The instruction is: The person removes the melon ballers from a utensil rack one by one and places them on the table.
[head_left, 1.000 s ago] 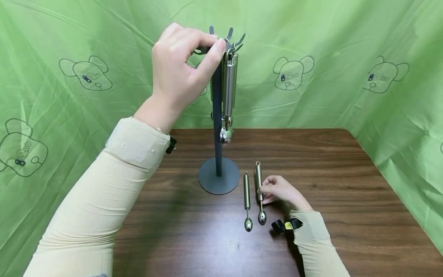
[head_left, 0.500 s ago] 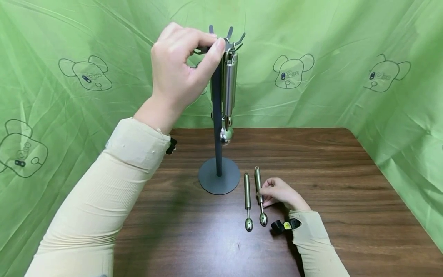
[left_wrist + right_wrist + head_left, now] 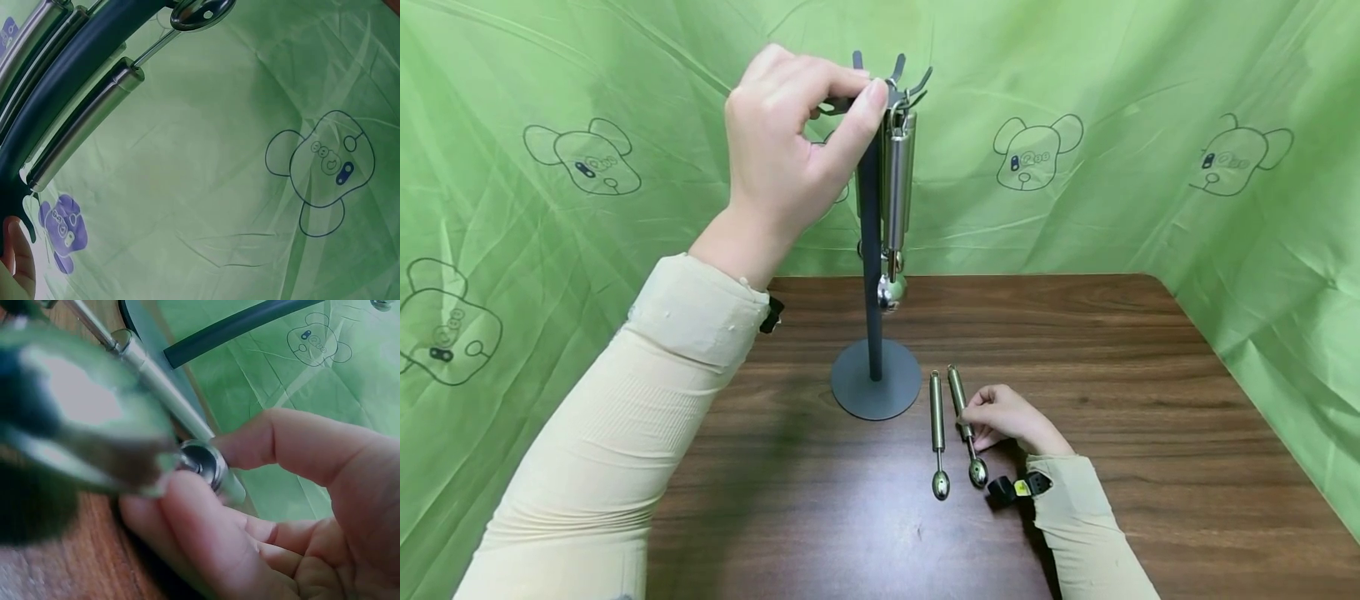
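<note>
My left hand (image 3: 793, 133) pinches the top of a dark grey hanging stand (image 3: 876, 392), near its upturned hooks. Steel melon ballers (image 3: 898, 187) hang by their rings from the hooks, partly hidden behind the pole. In the left wrist view one hanging handle (image 3: 87, 131) lies beside the curved-looking pole (image 3: 62, 72). At the right, my right hand (image 3: 1011, 417) holds a melon baller (image 3: 957, 387) by its handle between thumb and fingers, its scoop toward me. Its blurred scoop (image 3: 75, 406) fills the left of the right wrist view. Another melon baller (image 3: 937, 412) lies just left of it.
A brown wood-grain table (image 3: 1150, 400) carries the stand's round base. Green cloth (image 3: 1075, 233) with printed animal heads encloses the table at the back and sides.
The melon baller in my right hand has turned: its ring end has swung left and toward me, its scoop to the right. My left hand stays on the stand's top.
</note>
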`<state>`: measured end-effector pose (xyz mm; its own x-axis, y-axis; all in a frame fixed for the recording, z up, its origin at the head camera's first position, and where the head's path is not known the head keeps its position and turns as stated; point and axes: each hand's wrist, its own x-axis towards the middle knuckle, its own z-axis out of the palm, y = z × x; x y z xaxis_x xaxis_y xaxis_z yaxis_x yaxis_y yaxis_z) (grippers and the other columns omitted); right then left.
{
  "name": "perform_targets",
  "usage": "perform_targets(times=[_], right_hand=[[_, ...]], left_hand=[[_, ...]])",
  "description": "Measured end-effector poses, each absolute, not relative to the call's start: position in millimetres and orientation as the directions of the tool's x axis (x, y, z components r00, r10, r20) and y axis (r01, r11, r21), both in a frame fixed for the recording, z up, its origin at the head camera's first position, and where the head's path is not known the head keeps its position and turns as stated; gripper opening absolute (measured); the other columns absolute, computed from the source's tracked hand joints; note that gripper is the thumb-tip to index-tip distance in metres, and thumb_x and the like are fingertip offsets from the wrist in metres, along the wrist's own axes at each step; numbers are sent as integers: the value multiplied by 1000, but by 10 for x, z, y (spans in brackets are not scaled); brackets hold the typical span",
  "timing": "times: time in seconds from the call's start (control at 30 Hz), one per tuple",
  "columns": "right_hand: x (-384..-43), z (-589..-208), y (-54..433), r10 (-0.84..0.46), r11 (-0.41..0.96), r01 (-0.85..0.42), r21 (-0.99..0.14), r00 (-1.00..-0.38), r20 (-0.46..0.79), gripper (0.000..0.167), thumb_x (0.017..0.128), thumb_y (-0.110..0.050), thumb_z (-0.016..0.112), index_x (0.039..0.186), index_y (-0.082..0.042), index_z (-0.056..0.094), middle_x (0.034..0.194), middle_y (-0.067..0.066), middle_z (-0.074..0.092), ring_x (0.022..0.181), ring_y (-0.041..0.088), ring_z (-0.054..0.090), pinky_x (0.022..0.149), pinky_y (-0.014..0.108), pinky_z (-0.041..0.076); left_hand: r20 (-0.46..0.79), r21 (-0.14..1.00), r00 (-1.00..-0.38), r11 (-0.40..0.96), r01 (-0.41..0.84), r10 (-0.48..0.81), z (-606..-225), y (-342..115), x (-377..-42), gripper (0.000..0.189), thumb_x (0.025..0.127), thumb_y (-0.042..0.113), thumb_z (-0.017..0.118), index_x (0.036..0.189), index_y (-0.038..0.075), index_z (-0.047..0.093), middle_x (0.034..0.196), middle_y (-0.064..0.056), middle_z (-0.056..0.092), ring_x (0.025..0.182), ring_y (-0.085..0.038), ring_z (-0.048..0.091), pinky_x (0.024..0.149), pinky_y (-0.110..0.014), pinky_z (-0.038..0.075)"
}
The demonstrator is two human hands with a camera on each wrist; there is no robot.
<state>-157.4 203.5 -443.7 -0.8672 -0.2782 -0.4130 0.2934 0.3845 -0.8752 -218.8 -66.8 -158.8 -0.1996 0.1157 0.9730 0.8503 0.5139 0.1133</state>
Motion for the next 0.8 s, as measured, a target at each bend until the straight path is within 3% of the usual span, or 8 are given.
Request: perform_targets(times=[0.8], right_hand=[[-1589, -4480, 2045, -295, 372, 321, -871, -848, -439, 23, 86, -7, 62, 100, 4, 46, 59, 9, 64, 49, 13, 65, 51, 30, 58]], left_hand=[[976, 132, -202, 506, 852, 85, -1602, -650, -2230, 26, 89, 27, 63, 80, 10, 80, 77, -2, 76, 69, -17, 48, 72, -21, 33]])
